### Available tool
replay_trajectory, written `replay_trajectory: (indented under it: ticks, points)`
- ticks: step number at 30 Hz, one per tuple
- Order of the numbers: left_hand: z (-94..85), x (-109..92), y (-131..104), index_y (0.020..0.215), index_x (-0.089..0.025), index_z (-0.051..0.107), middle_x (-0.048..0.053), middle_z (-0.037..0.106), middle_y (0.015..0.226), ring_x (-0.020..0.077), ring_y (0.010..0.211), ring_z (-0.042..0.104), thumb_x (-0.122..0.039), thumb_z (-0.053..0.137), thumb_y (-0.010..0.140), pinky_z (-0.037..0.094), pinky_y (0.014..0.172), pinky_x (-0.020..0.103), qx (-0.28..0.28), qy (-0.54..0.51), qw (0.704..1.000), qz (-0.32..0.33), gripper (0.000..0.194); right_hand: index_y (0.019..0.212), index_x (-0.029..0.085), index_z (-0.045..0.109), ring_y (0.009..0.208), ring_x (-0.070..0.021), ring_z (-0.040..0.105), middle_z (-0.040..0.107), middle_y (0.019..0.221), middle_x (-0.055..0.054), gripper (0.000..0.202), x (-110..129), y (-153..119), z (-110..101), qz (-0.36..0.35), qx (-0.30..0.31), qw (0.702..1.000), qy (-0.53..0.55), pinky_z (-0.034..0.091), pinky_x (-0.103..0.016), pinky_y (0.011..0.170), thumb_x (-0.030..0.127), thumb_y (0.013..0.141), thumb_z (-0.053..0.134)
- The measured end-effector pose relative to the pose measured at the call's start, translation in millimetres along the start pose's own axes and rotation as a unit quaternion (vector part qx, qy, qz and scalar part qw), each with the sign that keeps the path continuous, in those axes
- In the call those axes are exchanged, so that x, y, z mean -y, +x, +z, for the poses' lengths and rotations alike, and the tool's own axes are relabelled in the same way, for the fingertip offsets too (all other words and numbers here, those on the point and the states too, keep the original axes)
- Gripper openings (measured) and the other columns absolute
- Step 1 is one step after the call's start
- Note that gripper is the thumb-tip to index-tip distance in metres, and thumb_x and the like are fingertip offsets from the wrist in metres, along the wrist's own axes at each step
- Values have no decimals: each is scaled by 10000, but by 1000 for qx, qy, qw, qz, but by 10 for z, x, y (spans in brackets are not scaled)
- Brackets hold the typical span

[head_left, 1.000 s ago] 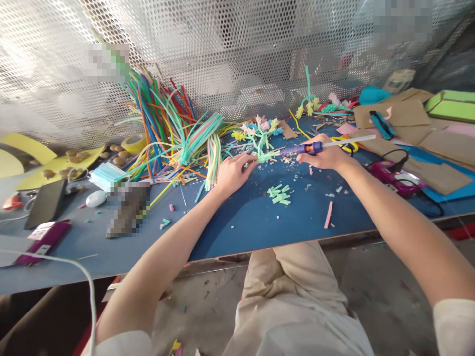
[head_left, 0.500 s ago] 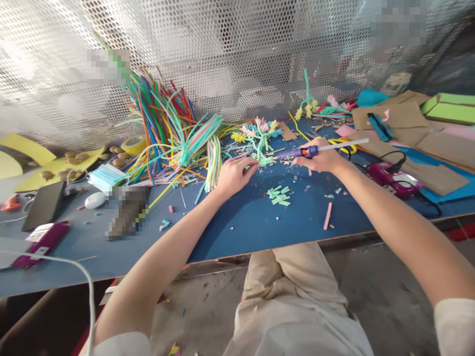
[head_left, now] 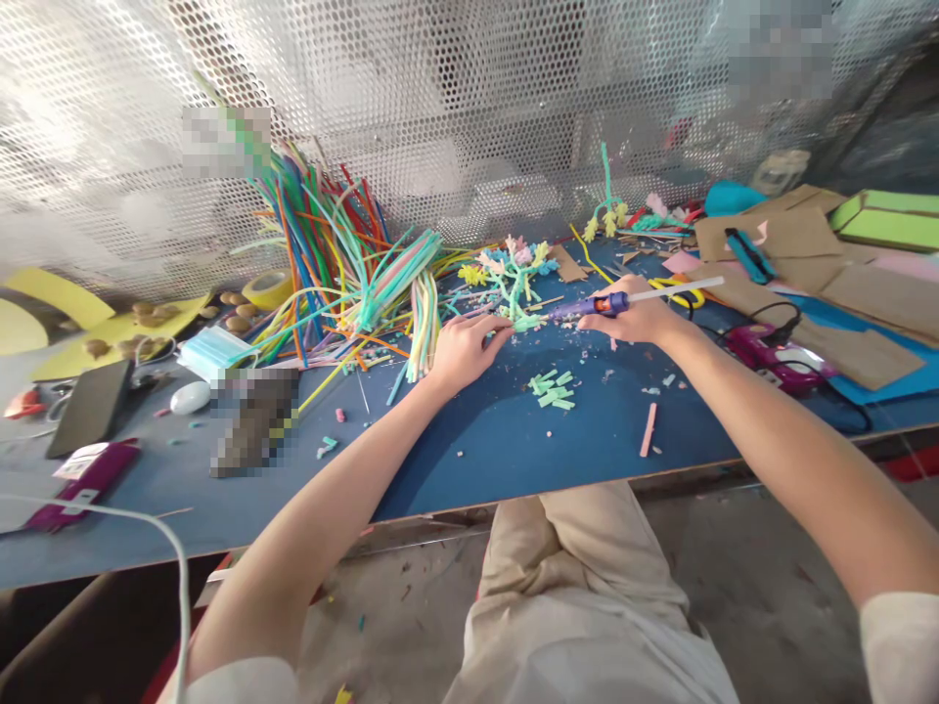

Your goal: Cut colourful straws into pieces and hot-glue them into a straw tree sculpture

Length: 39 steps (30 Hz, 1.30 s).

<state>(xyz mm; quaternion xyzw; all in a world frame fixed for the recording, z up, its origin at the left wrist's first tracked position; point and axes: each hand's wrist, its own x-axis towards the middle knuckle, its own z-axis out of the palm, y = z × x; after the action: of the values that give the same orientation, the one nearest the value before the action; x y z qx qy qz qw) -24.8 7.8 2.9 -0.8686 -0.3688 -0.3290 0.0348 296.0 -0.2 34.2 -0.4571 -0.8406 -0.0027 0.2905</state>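
Note:
In the middle of the head view stands a small pipe-cleaner tree (head_left: 516,281) with a green trunk and yellow, pink and blue tufts. My left hand (head_left: 467,352) pinches the light-green foot of it between thumb and fingers. My right hand (head_left: 640,311) is wrapped round a purple glue gun (head_left: 600,304), a long white glue stick (head_left: 679,287) poking out of its back. The nozzle points left, close by the tree's foot; whether it touches cannot be made out. Nearer to me lie several short green pipe-cleaner pieces (head_left: 552,389).
A big bundle of pipe cleaners (head_left: 396,279) spreads left of the tree. Cardboard sheets (head_left: 866,293), a magenta device with a black cable (head_left: 788,357) and yellow-handled scissors (head_left: 690,293) lie right. A face mask (head_left: 212,354) and yellow tape (head_left: 267,289) are on the left.
The view has shifted very slightly. Both hands keep their places, the left at the tree's foot and the right on the glue gun.

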Motion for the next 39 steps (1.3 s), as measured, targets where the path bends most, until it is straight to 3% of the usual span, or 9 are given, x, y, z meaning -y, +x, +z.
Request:
replay_trajectory:
  ticks: [8,13,17,21,24,27,30,33,39]
  points:
    - [2,11,0,1111,-241,772,37,823,1056,179,898,772,-432,564,1078,534,900,336,-4,7,1000,1,284,494,245,448,519,-181,472,482,470,-23,745,-12,-3,-23,5,16,1000,-7,259,-330,575,906,836,491]
    - [-19,11,8,1130,-250,760,36,821,1058,179,897,766,-434,560,1079,521,807,311,-39,10,999,-33,276,542,229,508,610,-224,534,590,574,-80,740,-65,9,-138,62,72,988,-121,278,-344,607,910,831,519]
    - [-38,-8,12,1123,-235,758,38,823,1020,171,870,764,-424,572,1076,510,777,300,-68,4,997,-34,269,959,210,706,901,-323,653,733,969,-160,554,-302,-23,-201,106,97,970,-196,429,-396,732,741,919,554]
    - [-38,-30,11,1098,-234,759,29,824,1012,159,843,760,-418,585,1071,489,752,294,-69,2,997,-31,255,1305,121,594,1282,-466,543,612,1347,-259,563,-611,-106,-163,182,160,939,-244,455,-591,1017,404,824,664]
    - [-33,-35,8,1094,-233,759,30,823,1021,158,836,757,-418,588,1070,479,745,298,-67,2,997,-30,254,1402,169,557,1359,-470,483,562,1440,-222,648,-605,-101,-166,155,156,962,-162,413,-658,1097,374,794,651]
    - [-27,-27,5,1105,-234,758,34,821,1031,160,836,755,-419,585,1070,484,760,305,-63,1,998,-31,255,1226,247,689,1193,-333,616,690,1279,-124,398,-333,-25,-174,47,156,986,41,487,-499,1052,435,883,616]
    - [-18,-15,5,1102,-239,758,30,820,1031,158,829,752,-421,586,1069,487,773,309,-63,-1,998,-31,252,989,249,776,963,-258,674,763,1033,-63,324,-12,39,-101,3,254,953,165,514,-400,907,540,883,682]
    - [-9,-4,7,1092,-241,759,22,821,1014,152,807,746,-415,595,1066,485,766,304,-66,-5,997,-27,241,962,229,810,860,-226,656,765,932,-51,389,145,58,41,-11,340,920,192,486,-356,801,588,817,767]
    - [-2,-6,8,1098,-235,763,24,819,1003,147,803,738,-415,596,1065,491,750,292,-60,-9,998,-25,248,952,218,816,916,-210,618,760,1014,-64,370,145,65,167,-69,383,896,212,460,-344,821,570,853,756]
